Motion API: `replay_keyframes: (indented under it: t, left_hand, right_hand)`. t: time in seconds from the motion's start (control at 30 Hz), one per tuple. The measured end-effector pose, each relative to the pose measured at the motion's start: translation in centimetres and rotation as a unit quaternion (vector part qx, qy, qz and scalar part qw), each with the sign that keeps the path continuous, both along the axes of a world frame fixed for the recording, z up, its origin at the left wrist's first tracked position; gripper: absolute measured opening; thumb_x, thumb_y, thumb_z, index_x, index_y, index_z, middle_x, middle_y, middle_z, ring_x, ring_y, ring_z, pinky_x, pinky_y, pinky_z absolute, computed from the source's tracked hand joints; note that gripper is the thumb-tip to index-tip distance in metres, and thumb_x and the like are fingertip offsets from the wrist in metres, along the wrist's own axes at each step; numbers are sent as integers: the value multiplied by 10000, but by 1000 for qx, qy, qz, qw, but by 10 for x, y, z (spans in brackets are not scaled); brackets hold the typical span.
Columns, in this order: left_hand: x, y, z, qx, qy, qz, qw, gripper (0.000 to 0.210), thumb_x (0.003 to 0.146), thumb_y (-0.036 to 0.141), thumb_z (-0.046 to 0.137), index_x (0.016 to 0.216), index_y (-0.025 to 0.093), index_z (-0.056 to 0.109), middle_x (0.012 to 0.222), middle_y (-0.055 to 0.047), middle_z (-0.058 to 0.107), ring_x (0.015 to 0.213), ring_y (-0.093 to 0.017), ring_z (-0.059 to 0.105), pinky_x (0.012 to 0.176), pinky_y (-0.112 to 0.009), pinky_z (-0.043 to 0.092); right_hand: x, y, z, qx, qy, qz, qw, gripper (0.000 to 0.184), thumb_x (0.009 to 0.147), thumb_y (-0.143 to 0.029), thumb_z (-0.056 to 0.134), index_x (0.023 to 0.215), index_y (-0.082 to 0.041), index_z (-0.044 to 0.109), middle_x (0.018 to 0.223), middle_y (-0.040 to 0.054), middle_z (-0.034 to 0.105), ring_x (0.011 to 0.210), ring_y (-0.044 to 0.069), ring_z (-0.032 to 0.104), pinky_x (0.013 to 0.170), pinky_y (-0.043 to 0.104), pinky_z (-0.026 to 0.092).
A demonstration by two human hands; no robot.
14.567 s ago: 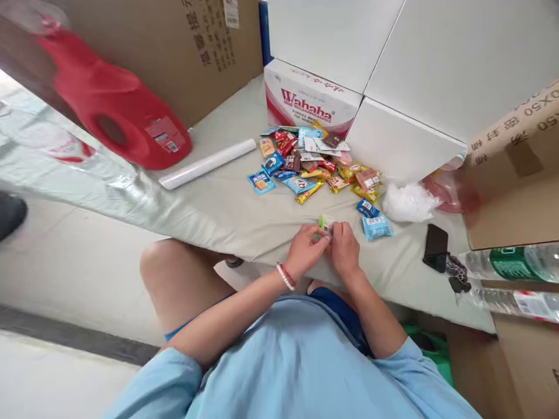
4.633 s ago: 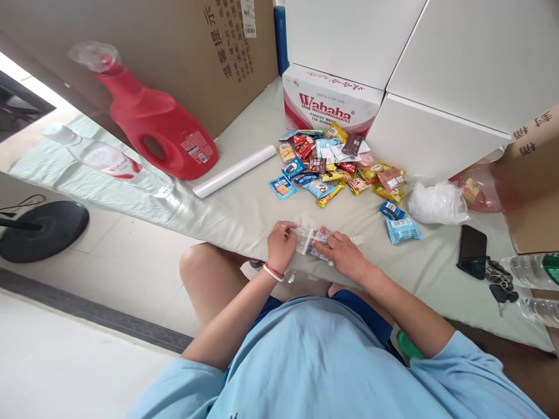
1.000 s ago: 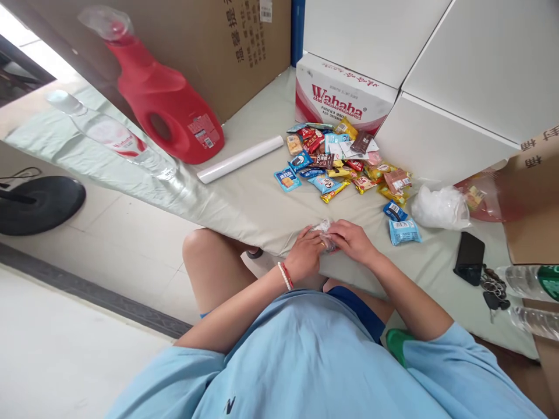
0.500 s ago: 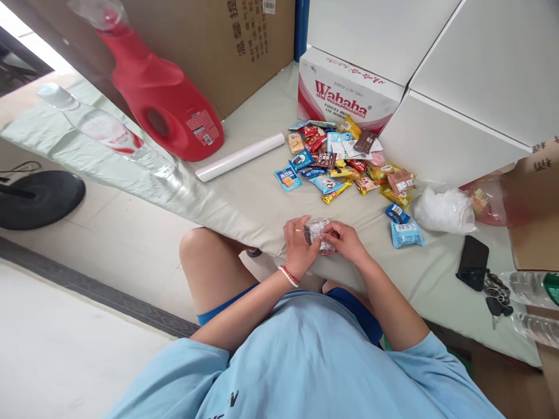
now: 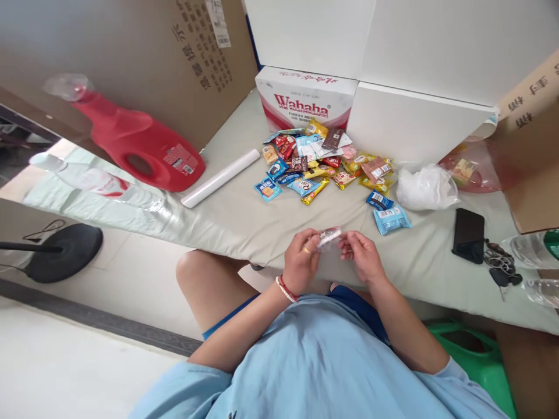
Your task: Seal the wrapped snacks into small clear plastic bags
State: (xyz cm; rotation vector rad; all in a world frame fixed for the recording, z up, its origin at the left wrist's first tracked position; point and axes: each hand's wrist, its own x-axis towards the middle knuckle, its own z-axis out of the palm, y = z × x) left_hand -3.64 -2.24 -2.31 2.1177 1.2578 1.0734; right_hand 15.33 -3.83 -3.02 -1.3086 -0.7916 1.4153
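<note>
My left hand [image 5: 301, 259], with a red and white bracelet at the wrist, is closed on one end of a small clear plastic packet [image 5: 329, 236]. The packet has whitish contents and a bit of red along its edge; what is inside is too small to make out. At the packet's other end are the curled fingers of my right hand [image 5: 361, 256], thumb and forefinger pinched at its edge. Both hands are over the table's front edge, nearer to me than a pile of wrapped snacks [image 5: 305, 169].
A Wahaha carton [image 5: 305, 102] stands behind the snacks. On the left are a red jug [image 5: 144, 145], a water bottle [image 5: 100, 183] and a white roll [image 5: 220, 178]. A bundled clear bag [image 5: 425, 187], a phone [image 5: 468, 235] and keys [image 5: 502, 265] lie to the right.
The packet has been lifted and turned, so it now appears narrow instead of flat. My right hand has shifted right, to the packet's end. The camera view has also shifted.
</note>
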Motion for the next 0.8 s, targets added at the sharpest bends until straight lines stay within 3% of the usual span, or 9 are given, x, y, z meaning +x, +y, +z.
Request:
replay_keyframes:
  t: [0.1,0.17,0.23,0.33,0.47,0.6,0.63,0.7,0.8]
  left_hand:
    - [12,-12,-15,68,23,-152,986,200,1003,216,465,1108,263,630,1252,-102,700,1269,-241,610,1045,-466,501]
    - [20,-14,-27,79,25,-238,968,181,994,208,488,1097,266,625,1232,-104,721,1290,-245,608,1065,-504,496]
    - [27,-12,-34,78,10,-272,959,204,979,184,489,1125,259,608,1232,-121,717,1277,-243,619,1057,-509,512]
    - [32,-8,-29,90,-38,-242,965,310,935,155,491,1232,237,528,1329,-164,629,1315,-264,585,1046,-494,532]
    - [17,0,-14,102,-33,-131,986,434,886,187,549,1300,237,427,1356,-164,545,1344,-312,535,1069,-569,504]
    - [-15,13,-27,46,53,-33,997,401,891,195,553,1281,216,462,1276,-147,581,1228,-298,590,1019,-553,531]
    - [-21,16,-33,35,70,-18,997,399,890,196,554,1280,208,472,1250,-144,593,1198,-298,601,1006,-545,536]
    - [-27,19,-43,25,96,-11,995,366,887,199,551,1250,204,503,1178,-127,619,1135,-293,621,971,-518,551]
    - [-25,19,-47,33,134,-33,990,288,878,198,549,1166,208,553,1113,-117,637,1096,-299,622,958,-511,547]
  right_hand:
    - [12,-19,7,-65,133,47,988,630,912,-774,479,1072,-206,699,978,105,741,819,229,709,661,367,607]
    - [16,-28,8,-59,150,52,986,566,912,-704,562,1208,-234,672,1104,97,743,919,240,719,711,367,611]
    - [16,-35,5,-51,140,29,988,545,870,-572,706,1321,-280,613,1192,72,729,959,230,715,742,351,609]
    - [16,-43,-2,-43,138,4,990,639,825,-459,779,1400,-303,548,1292,73,692,989,233,710,793,374,613]
    - [43,-42,-4,34,46,-79,995,709,820,-413,779,1459,-307,490,1338,80,665,1082,252,691,887,414,599]
    - [138,-12,11,134,-116,-226,958,726,793,-330,785,1455,-270,493,1403,103,621,1216,272,641,989,464,555]
    - [171,2,17,163,-167,-267,935,725,787,-290,779,1454,-250,499,1418,113,608,1228,272,635,1004,474,545]
    - [243,35,32,226,-276,-360,862,701,797,-216,736,1459,-189,504,1449,155,574,1268,267,614,1047,475,505]
    - [336,92,53,252,-376,-432,780,633,871,-133,604,1474,6,471,1388,335,556,1207,256,652,963,397,514]
